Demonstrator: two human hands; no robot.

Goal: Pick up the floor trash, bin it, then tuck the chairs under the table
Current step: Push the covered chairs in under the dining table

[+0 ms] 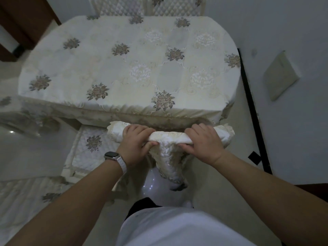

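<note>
Chair back (170,136) crosswise, facing table (124,71), left hand (135,141), right hand (204,142), each grip wrapping it

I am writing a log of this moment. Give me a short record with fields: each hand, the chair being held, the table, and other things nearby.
left hand: grips the top of the chair back, fingers curled over it
right hand: grips the same top, further right
chair back: covered in cream embroidered cloth, close to the table edge
table: under a floral tablecloth
quilted cushion: left of the held chair
far chair: behind the table
watch: on the left wrist
</note>
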